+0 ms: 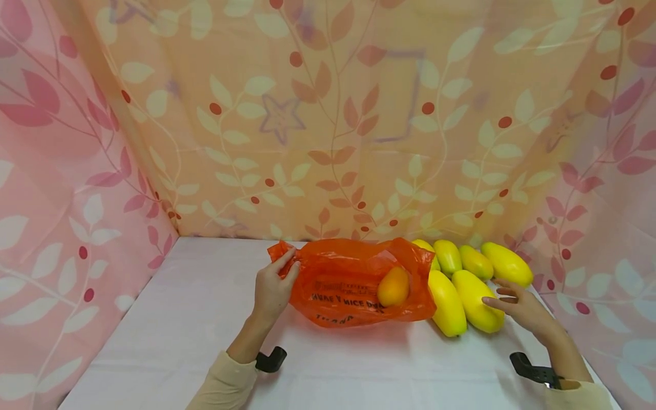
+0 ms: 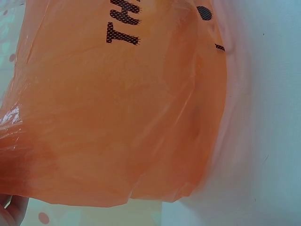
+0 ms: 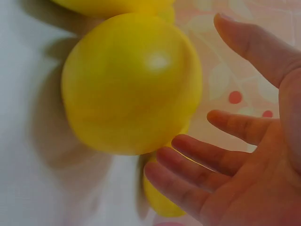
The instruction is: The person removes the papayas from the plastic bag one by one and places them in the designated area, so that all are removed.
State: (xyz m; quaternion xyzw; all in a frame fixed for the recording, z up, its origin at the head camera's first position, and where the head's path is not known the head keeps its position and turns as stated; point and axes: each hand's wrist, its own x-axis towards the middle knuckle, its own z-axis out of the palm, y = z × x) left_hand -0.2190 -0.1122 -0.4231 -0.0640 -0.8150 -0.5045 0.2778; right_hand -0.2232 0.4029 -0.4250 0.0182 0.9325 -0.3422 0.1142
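Observation:
An orange-red plastic bag point(image 1: 338, 273) with black printing lies on its side, its right end spread. A mango point(image 1: 393, 287) shows orange through the film near that end. My left hand point(image 1: 273, 290) pinches the bag's upper left corner; in the left wrist view the bag point(image 2: 117, 117) covers most of the scene. To the right of the bag, several yellow mangoes lie close together. My right hand point(image 1: 528, 310) is beside the front right mango point(image 1: 478, 302), fingers spread, holding nothing. In the right wrist view a yellow mango point(image 3: 131, 84) sits just beyond the fingertips point(image 3: 181, 141).
The white-covered table point(image 1: 154, 330) carries everything. Behind the bag stands a leaf-patterned curtain point(image 1: 328, 125), with pink curtains at left and right. Another mango point(image 1: 507, 265) lies at the back right, close to the right curtain. Each wrist wears a black camera mount point(image 1: 271, 360).

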